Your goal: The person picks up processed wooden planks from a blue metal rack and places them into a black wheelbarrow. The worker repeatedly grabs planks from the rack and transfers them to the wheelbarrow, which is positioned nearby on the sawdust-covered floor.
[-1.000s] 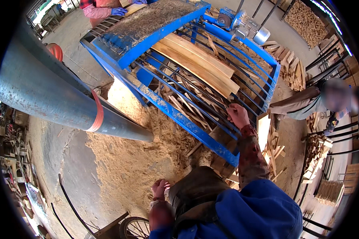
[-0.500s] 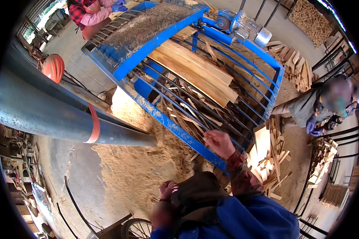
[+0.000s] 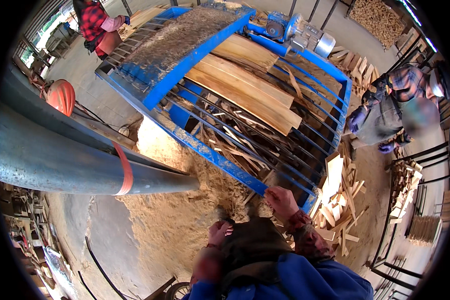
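Note:
My right hand, its fingers curled in, is at the near corner of the blue machine frame. It overlaps the rail; whether it touches is hard to see. Nothing shows in it. Close to my dark apron, my left hand is loosely closed with no object visible. Beyond the rail, two long wooden boards lie side by side across the metal bars. A third board comes out from under the sawdust-covered hood. Thin wood strips lie beneath the bars.
A grey steel post with an orange band is at the left. Offcuts are heaped by the frame's right corner. A co-worker stands at the right, another person at the far left. Sawdust covers the floor; a motor tops the frame.
My right hand has drawn back from over the bars to the near rail. The third board has come further out of the machine. At the right, the co-worker has leaned closer, hands apart.

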Motion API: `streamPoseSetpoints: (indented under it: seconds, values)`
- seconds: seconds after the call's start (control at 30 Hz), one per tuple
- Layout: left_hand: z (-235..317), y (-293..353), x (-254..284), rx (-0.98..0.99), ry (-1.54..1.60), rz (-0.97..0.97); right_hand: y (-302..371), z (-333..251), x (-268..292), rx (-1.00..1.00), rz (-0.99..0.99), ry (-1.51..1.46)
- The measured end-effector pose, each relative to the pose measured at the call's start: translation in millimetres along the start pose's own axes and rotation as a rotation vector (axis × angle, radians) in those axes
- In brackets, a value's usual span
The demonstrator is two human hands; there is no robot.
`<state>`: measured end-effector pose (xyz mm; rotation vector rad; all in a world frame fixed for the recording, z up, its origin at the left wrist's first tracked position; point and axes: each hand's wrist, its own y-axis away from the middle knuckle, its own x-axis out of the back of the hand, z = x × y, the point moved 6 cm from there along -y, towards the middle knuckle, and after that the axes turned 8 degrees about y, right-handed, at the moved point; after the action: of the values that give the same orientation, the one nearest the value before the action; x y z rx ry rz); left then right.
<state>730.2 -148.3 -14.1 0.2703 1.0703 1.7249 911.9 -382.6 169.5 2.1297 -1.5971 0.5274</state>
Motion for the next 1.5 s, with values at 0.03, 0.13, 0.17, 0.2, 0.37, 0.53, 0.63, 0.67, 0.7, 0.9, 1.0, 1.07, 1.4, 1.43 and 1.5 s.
streamPoseSetpoints:
  seconds: [0.03, 0.13, 0.17, 0.2, 0.37, 0.53, 0.63, 0.67, 0.7, 0.9, 1.0, 1.07, 1.4, 1.43, 1.5]
  values:
    - [7, -3, 5, -0.007, -0.013, -0.008, 3, -1, -4, -0.017, 0.01, 0.03]
    - [30, -12, 22, -0.036, -0.029, -0.034, 13, -2, -18, -0.063, 0.04, 0.124]
    - [38, -16, 30, -0.051, -0.017, -0.039, 14, -5, -22, -0.071, 0.044, 0.157]
    - [46, -19, 38, -0.066, -0.004, -0.044, 15, -7, -26, -0.078, 0.046, 0.191]
    - [74, -33, 89, -0.114, 0.035, 0.013, 18, 2, -52, -0.119, 0.038, 0.12]
    - [84, -16, 115, -0.161, 0.052, 0.209, 14, 12, -68, -0.055, -0.033, 0.059]
    - [50, -19, 133, -0.111, 0.119, 0.197, 5, 7, -75, -0.005, -0.129, 0.052]
    - [27, -24, 142, -0.093, 0.154, 0.178, 3, 8, -77, 0.021, -0.143, 0.056]
    - [1, -28, 149, -0.081, 0.262, 0.109, 1, 8, -80, 0.05, -0.159, 0.054]
    - [-27, 17, 38, 0.009, 0.165, 0.163, 4, 27, -91, 0.13, -0.28, -0.053]
    - [-39, 22, 20, 0.046, 0.157, 0.118, 12, 27, -97, 0.09, -0.374, -0.035]
    - [-37, 16, 19, 0.044, 0.153, 0.097, 16, 23, -96, 0.109, -0.367, 0.01]
    - [56, -10, 80, -0.045, 0.021, -0.018, 10, -11, -48, -0.096, 0.073, 0.005]
    - [69, -7, 86, -0.052, 0.018, -0.002, 1, -20, -32, -0.06, 0.15, -0.023]
    - [79, -13, 115, -0.082, 0.03, 0.033, -24, -31, 5, -0.017, 0.271, -0.054]
